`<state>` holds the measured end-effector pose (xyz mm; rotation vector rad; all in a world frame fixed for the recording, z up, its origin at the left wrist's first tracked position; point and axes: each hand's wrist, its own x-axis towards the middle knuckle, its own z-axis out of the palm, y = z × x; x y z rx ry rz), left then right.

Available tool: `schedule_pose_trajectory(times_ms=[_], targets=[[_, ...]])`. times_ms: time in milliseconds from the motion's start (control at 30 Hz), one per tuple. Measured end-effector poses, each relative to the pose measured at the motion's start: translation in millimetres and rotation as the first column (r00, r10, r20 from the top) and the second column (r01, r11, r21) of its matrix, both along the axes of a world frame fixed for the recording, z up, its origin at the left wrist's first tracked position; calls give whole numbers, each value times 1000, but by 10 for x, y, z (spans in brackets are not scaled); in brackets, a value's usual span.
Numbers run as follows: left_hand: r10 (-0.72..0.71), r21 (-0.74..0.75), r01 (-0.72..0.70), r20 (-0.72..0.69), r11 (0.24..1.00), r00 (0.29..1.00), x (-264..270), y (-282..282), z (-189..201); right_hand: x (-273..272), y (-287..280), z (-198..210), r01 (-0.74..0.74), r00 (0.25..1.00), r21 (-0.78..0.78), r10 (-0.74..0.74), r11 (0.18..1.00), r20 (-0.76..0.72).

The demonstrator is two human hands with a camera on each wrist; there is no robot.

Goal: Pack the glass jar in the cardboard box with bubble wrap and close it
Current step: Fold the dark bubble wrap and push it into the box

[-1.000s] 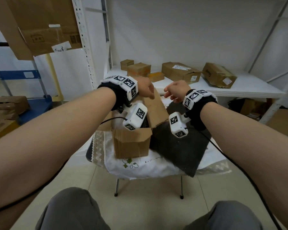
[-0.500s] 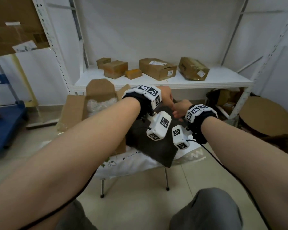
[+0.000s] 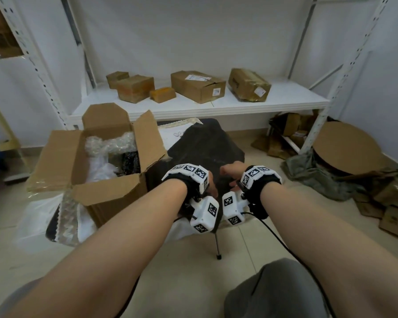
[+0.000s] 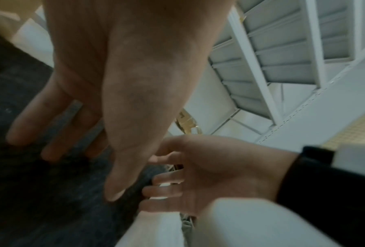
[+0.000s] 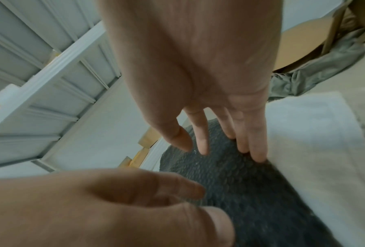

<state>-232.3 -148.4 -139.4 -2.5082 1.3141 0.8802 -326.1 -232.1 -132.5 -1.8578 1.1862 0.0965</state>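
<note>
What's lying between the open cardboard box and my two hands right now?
Only the dark sheet of bubble wrap; the head view shows it spreading from the cardboard box to under the left hand and right hand.

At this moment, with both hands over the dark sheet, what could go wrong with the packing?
1. The open brown cardboard box sits at the left edge of the small cloth-covered folding table; tugging the dark bubble-wrap sheet could probably nudge it off.
2. The left hand and right hand are open above the sheet without gripping it, so it may slip.
3. No glass jar is clearly visible; it could go in unwrapped.
</note>
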Motion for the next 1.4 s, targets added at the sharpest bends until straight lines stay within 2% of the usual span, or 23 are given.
schedule_pose_trajectory(times_ms=[100,233,333,467,533,633,700,767,867,933,1000,1100,1233,1333,1400], targets=[[52,-87,-48,53,995,997,-79,31,2,108,-168,-229,54,998,12,-55,998,33],[33,-168,-23,58,986,998,-173,34,-5,66,-54,-214,129,987,-15,-127,992,96],[17,-186,2,100,983,995,-175,24,-93,106,-136,-366,178,979,-71,-169,982,117],[-16,-192,37,112,981,994,-174,62,-134,248,-593,-886,252,960,-47,-243,967,141],[-27,-193,49,120,980,992,-172,59,-133,240,-712,-1013,308,938,-19,-300,951,176],[-11,-190,39,147,981,989,-173,50,-155,103,-382,-729,349,888,41,-344,936,306],[3,-208,29,153,978,988,-168,51,-176,39,-131,-554,391,806,168,-425,905,413],[14,-236,25,162,971,987,-163,54,-189,26,-85,-575,356,750,283,-453,890,482],[45,-289,16,206,957,977,-154,72,-208,58,-88,-660,304,687,337,-450,891,570],[76,-326,-8,197,945,978,-144,87,-203,59,-42,-682,257,590,471,-523,844,615],[106,-372,-47,140,927,984,-119,90,-160,54,-6,-670,185,531,586,-582,789,616],[137,-455,-98,52,885,989,-40,79,-86,16,-9,-660,67,528,674,-599,735,601],[152,-640,-112,7,760,988,1,31,55,-82,-52,-605,-8,501,714,-616,700,608],[55,-705,-48,-12,707,998,-88,-36,140,-142,-66,-450,-169,461,707,-579,687,673],[-62,-670,19,-41,742,997,-207,-84,161,-186,-93,-333,-170,460,701,-574,692,678]])
